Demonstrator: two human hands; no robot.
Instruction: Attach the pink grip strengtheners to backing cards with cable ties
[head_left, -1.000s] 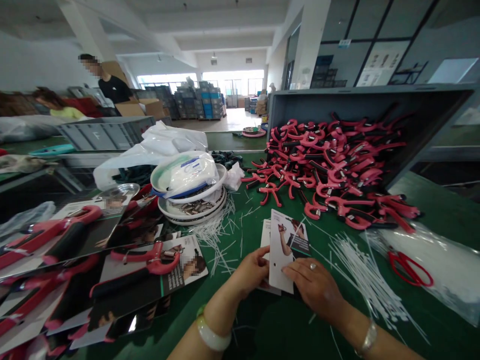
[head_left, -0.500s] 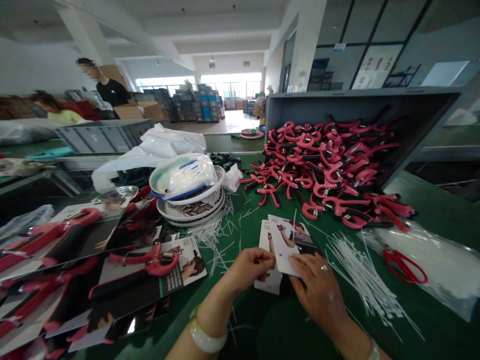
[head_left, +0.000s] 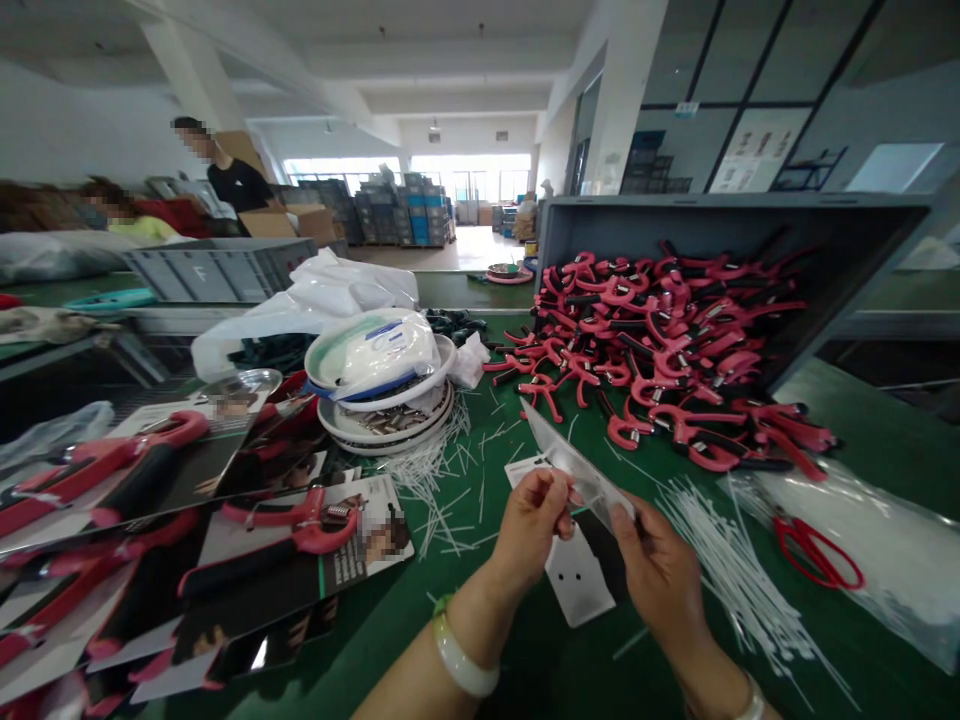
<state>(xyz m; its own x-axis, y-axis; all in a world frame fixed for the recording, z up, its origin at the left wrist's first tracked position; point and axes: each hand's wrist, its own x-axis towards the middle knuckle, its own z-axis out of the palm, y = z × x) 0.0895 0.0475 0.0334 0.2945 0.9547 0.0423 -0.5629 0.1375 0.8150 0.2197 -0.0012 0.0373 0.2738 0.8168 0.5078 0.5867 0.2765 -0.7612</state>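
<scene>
A printed backing card (head_left: 574, 462) is tilted up on edge, its pale side turned toward my left. My right hand (head_left: 660, 565) grips its lower right end between thumb and fingers. Close against the card's pale face, my left hand (head_left: 536, 520) is pinched; what its fingertips hold, if anything, is too small to make out. Below both hands another backing card (head_left: 577, 585) with two punched holes lies on the green table, partly covered. White cable ties (head_left: 739, 570) lie in a loose bundle to the right of my right hand.
A grey crate (head_left: 847, 270) on its side spills pink-and-black hand grippers (head_left: 660, 340). Red-handled scissors (head_left: 817, 550) rest on a clear plastic bag (head_left: 892, 570). Carded hand grippers (head_left: 300, 545) are piled at left, near stacked bowls (head_left: 382, 425). Two people (head_left: 236, 185) are beyond.
The raised card has turned from facing me to standing on edge, uncovering more of the card below. My left hand has moved right and slightly up; my right hand has shifted slightly right.
</scene>
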